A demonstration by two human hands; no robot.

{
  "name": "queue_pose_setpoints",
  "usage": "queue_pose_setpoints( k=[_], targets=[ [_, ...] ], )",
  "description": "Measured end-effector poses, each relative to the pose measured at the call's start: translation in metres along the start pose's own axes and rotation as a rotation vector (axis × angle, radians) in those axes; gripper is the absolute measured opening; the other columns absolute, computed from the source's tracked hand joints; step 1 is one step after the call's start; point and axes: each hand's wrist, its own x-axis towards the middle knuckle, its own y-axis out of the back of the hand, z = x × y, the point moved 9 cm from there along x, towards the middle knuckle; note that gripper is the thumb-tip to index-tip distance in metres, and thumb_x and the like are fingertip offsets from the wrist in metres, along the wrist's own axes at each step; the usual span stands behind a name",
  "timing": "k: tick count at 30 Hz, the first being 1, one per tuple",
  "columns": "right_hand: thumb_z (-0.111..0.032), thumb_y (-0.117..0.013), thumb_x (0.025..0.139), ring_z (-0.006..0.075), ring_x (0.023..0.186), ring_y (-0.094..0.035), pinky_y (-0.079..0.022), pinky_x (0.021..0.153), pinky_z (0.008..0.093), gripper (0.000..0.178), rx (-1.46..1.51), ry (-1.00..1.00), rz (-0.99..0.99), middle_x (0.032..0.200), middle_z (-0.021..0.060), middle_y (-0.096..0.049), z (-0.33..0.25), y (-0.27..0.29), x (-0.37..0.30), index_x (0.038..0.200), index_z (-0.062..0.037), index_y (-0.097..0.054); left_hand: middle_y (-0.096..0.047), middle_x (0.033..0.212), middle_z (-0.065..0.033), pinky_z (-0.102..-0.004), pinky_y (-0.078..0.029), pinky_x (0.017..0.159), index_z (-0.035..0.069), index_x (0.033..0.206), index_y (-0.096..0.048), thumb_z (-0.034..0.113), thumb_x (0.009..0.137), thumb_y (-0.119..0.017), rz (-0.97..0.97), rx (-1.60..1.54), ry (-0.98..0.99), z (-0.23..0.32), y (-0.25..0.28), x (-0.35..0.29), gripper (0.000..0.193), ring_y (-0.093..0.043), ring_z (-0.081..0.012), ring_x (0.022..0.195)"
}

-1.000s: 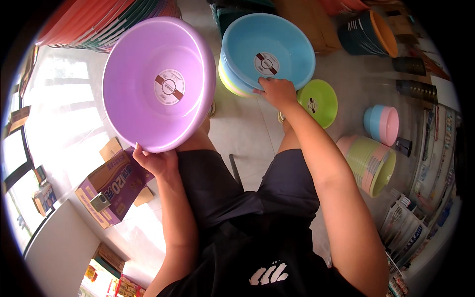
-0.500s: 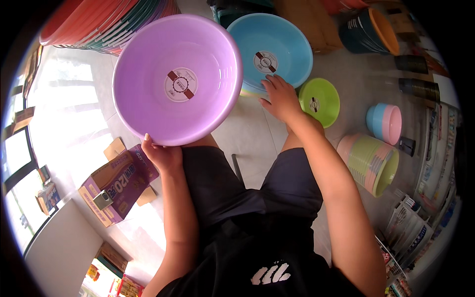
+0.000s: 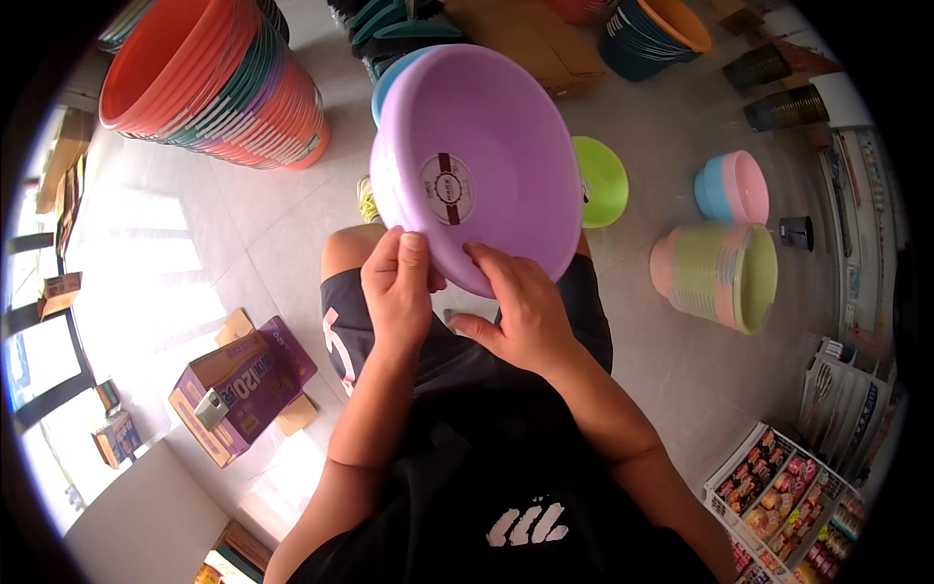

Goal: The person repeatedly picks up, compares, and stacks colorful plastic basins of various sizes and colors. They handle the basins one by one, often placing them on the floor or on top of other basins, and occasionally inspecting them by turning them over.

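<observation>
The purple basin [image 3: 520, 175] is up in the air above the knees [image 3: 347, 251], tilted, in front of the blue basin [image 3: 386, 88]; it is lifted but not set down, and how much remains cannot be judged. The left hand [image 3: 397, 292] grips its near rim; the right hand [image 3: 525, 311] lays its fingers there, thumb spread, and whether it grips I cannot tell. The basin looks round, glossy and intact, with a white-and-brown label [image 3: 448, 189] inside.
</observation>
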Motion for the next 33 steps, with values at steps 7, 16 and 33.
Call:
queue_pose_setpoints(
  k=[7, 16, 33],
  targets=[
    [-0.027, -0.072, 0.088, 0.0300, 0.061, -0.066, -0.052, 0.054, 0.0383, 0.031, -0.062, 0.050, 0.123, 0.073, 0.0111, -0.067, -0.009, 0.047, -0.037, 0.103, -0.0029, -0.060, -0.056, 0.066, 0.0005, -0.0206, -0.038, 0.050, 0.001, 0.086, -0.060, 0.028, 0.105, -0.051, -0.220, -0.051, 0.051, 0.013, -0.068, -0.032, 0.034, -0.048, -0.0042, 0.055],
    [-0.023, -0.071, 0.090, 0.0291, 0.060, -0.066, -0.052, 0.054, 0.0376, 0.024, -0.022, 0.013, 0.186, 0.072, 0.0107, -0.067, -0.018, 0.069, -0.055, 0.099, -0.0029, -0.063, -0.055, 0.062, -0.0003, -0.0210, -0.035, 0.044, 0.001, 0.084, -0.060, 0.028, 0.105, -0.051, -0.204, 0.030, 0.022, 0.017, -0.067, -0.048, 0.035, -0.045, -0.0047, 0.048],
    [-0.037, -0.047, 0.105, 0.0301, 0.120, -0.057, -0.048, 0.100, 0.0432, 0.054, 0.705, -0.383, 1.057, 0.134, 0.0194, -0.054, 0.092, 0.227, -0.102, 0.136, 0.0074, -0.046, -0.053, 0.070, 0.0021, -0.0210, -0.034, 0.055, 0.000, 0.084, -0.059, 0.020, 0.103, -0.049, 0.155, -0.075, -0.057, -0.037, 0.076, 0.009, 0.029, -0.044, -0.0042, 0.062]
  ],
)
